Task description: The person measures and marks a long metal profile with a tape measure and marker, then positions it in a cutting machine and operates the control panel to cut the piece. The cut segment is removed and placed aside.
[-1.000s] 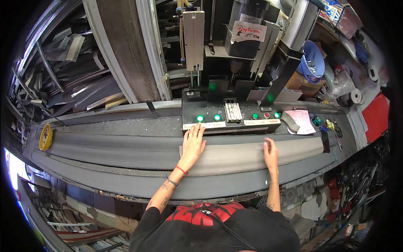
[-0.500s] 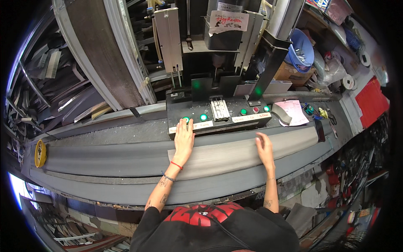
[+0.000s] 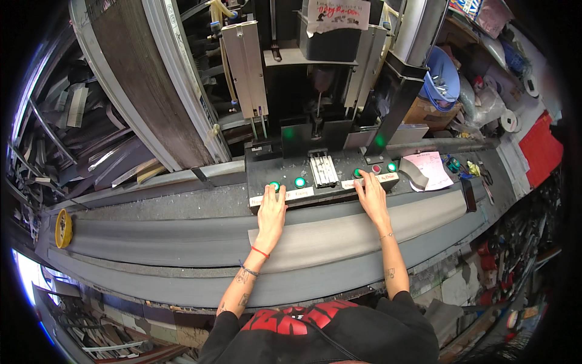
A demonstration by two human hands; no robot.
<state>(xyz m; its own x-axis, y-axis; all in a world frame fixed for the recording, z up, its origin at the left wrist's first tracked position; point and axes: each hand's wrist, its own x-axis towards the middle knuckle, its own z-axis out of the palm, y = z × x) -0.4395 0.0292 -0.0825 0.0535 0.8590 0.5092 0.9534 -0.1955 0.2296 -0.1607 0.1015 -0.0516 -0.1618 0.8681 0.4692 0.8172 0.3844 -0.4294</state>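
My left hand [image 3: 271, 215] lies flat with its fingers stretched, the tips at a lit green button [image 3: 274, 185] on the left of a black control box [image 3: 267, 173]. On the box's right side, my right hand [image 3: 372, 201] reaches with extended fingers to another green button [image 3: 358, 173]. Neither hand holds anything. Between them sits a ribbed metal block [image 3: 324, 170], set into the box. Below my hands, a long light-grey strip [image 3: 339, 236] of sheet material lies over darker grey strips [image 3: 151, 242] along the bench.
A machine with upright metal cylinders [image 3: 244, 70] rises behind the box. At the right are a curved grey piece [image 3: 414, 174], a pink paper [image 3: 435, 173], a dark phone-like slab [image 3: 468, 196] and a blue bucket [image 3: 442, 79]. A yellow bowl [image 3: 63, 229] stands far left.
My right hand has moved forward and slightly left, from above the light-grey strip to the green button on the box. My left hand stays at its button. The view has shifted slightly.
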